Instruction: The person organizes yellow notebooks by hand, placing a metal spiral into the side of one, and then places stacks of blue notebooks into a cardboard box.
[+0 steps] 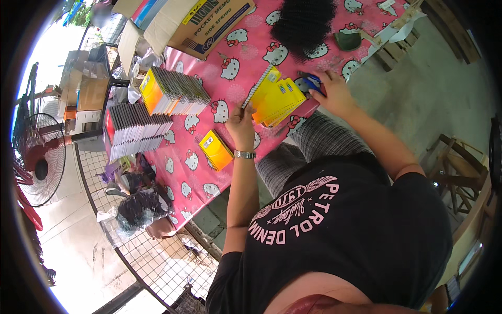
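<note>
My left hand (pixel 240 121) is closed on the lower end of the wire spiral of a yellow-orange pocket notebook (pixel 265 83), which lies on the pink patterned table cover (pixel 235 57). My right hand (pixel 333 93) grips a blue-handled hand tool, apparently pliers (pixel 314 82), just right of the notebooks. Its jaws are hard to make out. Between my hands lies an overlapping pile of yellow-orange notebooks (pixel 285 102). Nearer my left forearm rests a single yellow spiral notebook (pixel 215 149), flat on the cover.
Two stacks of bound notebooks, one yellow-edged (pixel 175 91) and one red-edged (pixel 137 128), stand at left. A cardboard box (pixel 209 31), a heap of black wire-like coils (pixel 303 26) and a dark green object (pixel 348 41) are farther back. Plastic bags (pixel 138 209) lie at the left edge beside wire mesh.
</note>
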